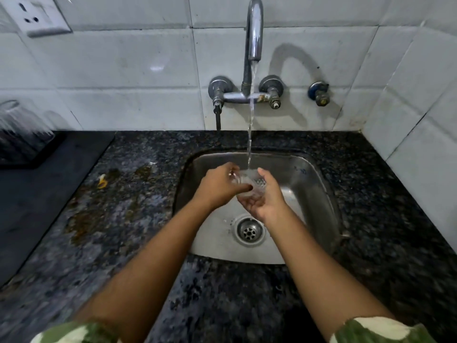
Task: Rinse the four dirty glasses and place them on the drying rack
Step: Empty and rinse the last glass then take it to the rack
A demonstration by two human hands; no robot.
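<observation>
Holding a glass over the sink, the left hand and right hand both grip it under the tap stream. Wet glass could slip and crack against the steel; the rack sits far left.

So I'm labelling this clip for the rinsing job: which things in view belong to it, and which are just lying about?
Part of the job:
- glass, held by left hand and right hand
- running tap
- sink
- upturned glass on the dark mat

Just lying about:
- yellow scrap on the counter
- wall socket
- spare valve
</observation>
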